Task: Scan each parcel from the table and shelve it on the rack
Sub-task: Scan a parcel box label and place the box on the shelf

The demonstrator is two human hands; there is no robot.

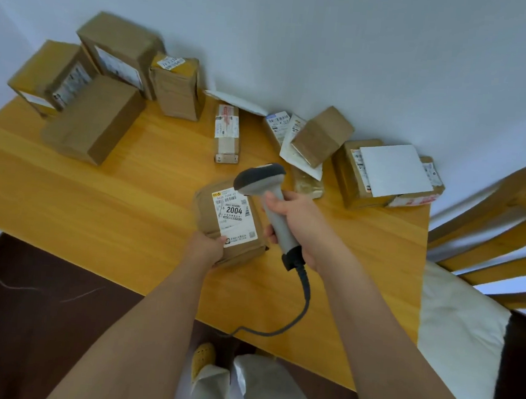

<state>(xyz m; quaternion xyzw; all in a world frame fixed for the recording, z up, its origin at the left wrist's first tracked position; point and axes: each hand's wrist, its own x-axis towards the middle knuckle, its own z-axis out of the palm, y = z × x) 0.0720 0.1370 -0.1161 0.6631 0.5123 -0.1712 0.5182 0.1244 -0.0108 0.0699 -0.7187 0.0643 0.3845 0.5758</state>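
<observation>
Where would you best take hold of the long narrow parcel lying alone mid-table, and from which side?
Grip the narrow parcel across its two long side faces, near the middle, coming down from above. It lies flat on the table with its label facing up and bare wood on both long sides, so fingers can probably straddle it without knocking neighbours. Its short ends offer less purchase.

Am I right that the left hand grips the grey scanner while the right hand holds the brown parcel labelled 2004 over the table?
No, the hands are swapped. In the head view the right hand grips the grey scanner, and the left hand holds the brown parcel labelled 2004 over the table.
</observation>
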